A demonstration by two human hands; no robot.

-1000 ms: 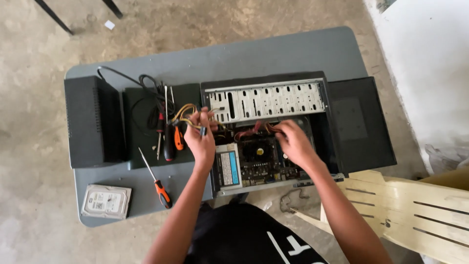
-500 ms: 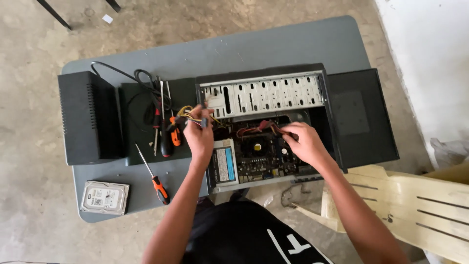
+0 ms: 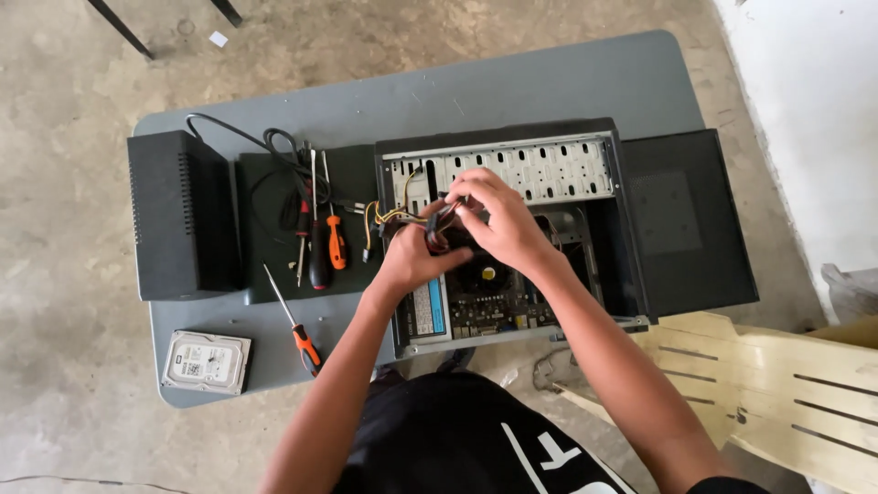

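Both my hands meet over the open case (image 3: 631, 229), which lies on its side on the grey tabletop (image 3: 549, 87). My left hand (image 3: 412, 256) has its fingers closed around a bundle of cables (image 3: 389, 217), yellow, red and black, that comes in from the left edge of the case. My right hand (image 3: 498, 220) is just above and touching the left one, its fingers (image 3: 466, 187) pinched on the end of the same bundle; the plug itself is hidden between my hands. Below them sits the board (image 3: 494, 306) with its round fan partly covered by my wrists. Left of the case lies a black panel (image 3: 274, 265) carrying a coiled black cord (image 3: 279, 146) and two screwdrivers (image 3: 326, 242). Further left stands a black box (image 3: 178, 215). Near the front edge lie a third screwdriver (image 3: 294, 325) with an orange handle and a hard drive (image 3: 207, 362). A pale plastic chair (image 3: 777, 384) stands on the floor to my right.
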